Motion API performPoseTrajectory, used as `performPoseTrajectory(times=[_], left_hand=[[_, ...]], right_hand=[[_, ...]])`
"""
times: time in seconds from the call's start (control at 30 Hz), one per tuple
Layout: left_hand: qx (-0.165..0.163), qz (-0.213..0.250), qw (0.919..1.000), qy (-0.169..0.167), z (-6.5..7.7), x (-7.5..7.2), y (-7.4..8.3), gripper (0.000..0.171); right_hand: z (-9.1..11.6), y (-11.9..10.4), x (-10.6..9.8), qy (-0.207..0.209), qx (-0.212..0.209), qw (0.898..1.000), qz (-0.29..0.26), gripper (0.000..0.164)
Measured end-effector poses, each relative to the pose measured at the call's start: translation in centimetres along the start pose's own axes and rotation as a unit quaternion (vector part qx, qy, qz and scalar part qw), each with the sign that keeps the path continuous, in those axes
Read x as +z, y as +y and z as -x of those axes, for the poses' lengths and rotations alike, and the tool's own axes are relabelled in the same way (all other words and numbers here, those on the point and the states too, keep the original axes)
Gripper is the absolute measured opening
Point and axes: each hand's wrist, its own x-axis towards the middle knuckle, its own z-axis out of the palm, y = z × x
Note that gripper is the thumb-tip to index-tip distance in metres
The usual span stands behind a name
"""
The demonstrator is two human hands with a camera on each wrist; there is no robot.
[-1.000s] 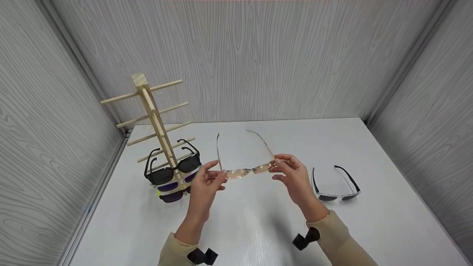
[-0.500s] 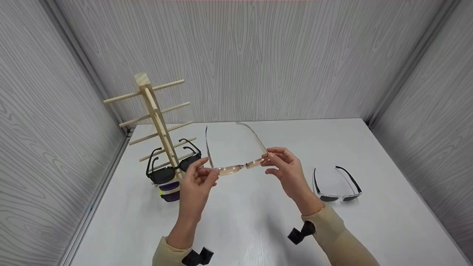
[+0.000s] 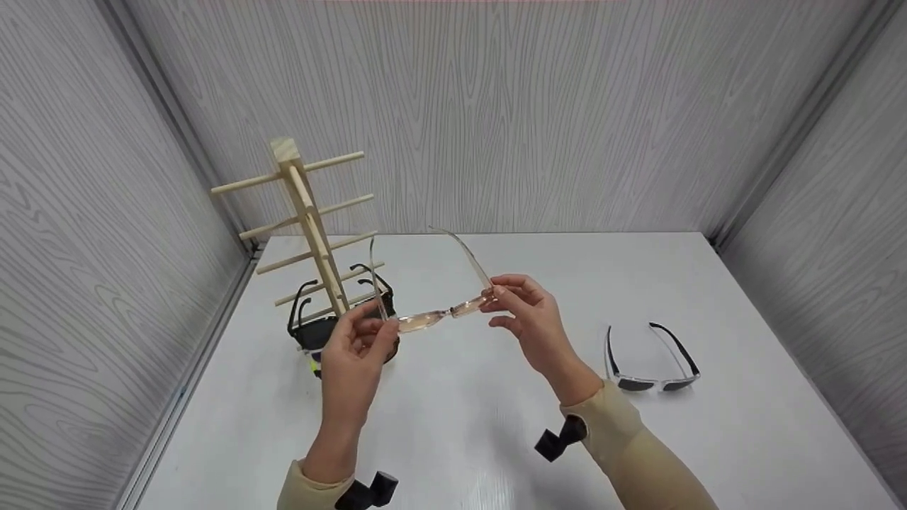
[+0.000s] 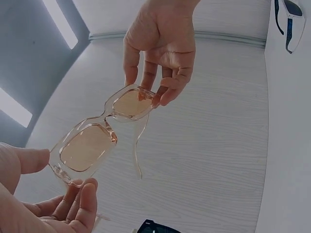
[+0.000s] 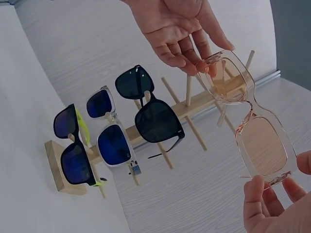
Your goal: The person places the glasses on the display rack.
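Note:
A pair of glasses with a clear frame and pale orange lenses hangs in the air between both hands, its temples unfolded and pointing away. My left hand pinches the left hinge corner between thumb and fingers. At the other corner, my right hand pinches the frame, a bit higher, so the glasses tilt. Behind the left hand stands a wooden display rack. In the right wrist view, its lower pegs bear black sunglasses, clear-framed blue-lens sunglasses and black-and-yellow sunglasses.
Sunglasses with a clear front and black temples lie unfolded on the white table at the right. The rack's upper pegs stick out to both sides. Grey wood-grain panels enclose the table at the back and sides.
Both hands have moved left and slightly up with the orange-lens glasses, toward the rack. The left hand now covers part of the sunglasses on the rack. The view has shifted slightly.

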Motion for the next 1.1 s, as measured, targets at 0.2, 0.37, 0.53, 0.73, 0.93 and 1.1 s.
performPoseTrajectory(times=[0.2, 0.37, 0.53, 0.73, 0.93, 1.1], left_hand=[[0.022, -0.006, 0.9996, 0.015, 0.0, -0.8, 0.5, 0.042], [0.016, 0.003, 0.9994, 0.03, 0.0, -1.5, 0.6, 0.041], [0.016, -0.001, 0.9988, 0.047, 0.3, -2.1, 0.5, 0.039], [0.038, -0.01, 0.9968, 0.07, 0.6, -3.0, 0.7, 0.04], [0.031, -0.016, 0.9941, 0.103, 0.7, -4.0, 1.0, 0.038], [0.036, -0.022, 0.9915, 0.123, 0.5, -4.9, 1.1, 0.036]], right_hand=[[-0.6, 0.2, 0.9, -0.006, 0.0, 1.0, 0.006, 0.031], [-1.2, 0.4, 1.9, -0.018, -0.002, 1.0, 0.009, 0.027], [-1.6, 0.7, 2.6, -0.027, 0.0, 1.0, 0.01, 0.024], [-2.3, 1.2, 3.9, -0.041, -0.003, 0.999, 0.01, 0.027], [-3.2, 1.6, 5.6, -0.051, 0.005, 0.999, 0.019, 0.027], [-3.6, 1.6, 6.8, -0.057, 0.012, 0.998, 0.027, 0.024]])
